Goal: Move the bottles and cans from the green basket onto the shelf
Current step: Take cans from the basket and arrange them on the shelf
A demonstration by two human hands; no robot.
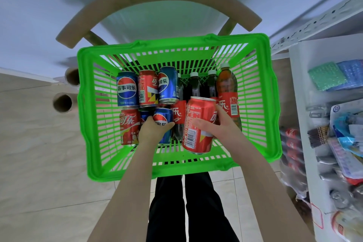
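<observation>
Red can [197, 118] in right hand [221, 126], blue can [166, 113] in left hand [153, 130].

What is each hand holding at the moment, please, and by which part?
The right hand holds a red can by its side wall; the left hand grips a blue can round its body.

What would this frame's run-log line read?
phase: picking from green basket | left hand: grips blue Pepsi can in basket | right hand: holds red Coca-Cola can above the others

Green slatted basket [84, 116]; red cans [198, 124], blue-red-white cans [126, 88]; amber bottle [226, 82] red-labelled.
</observation>
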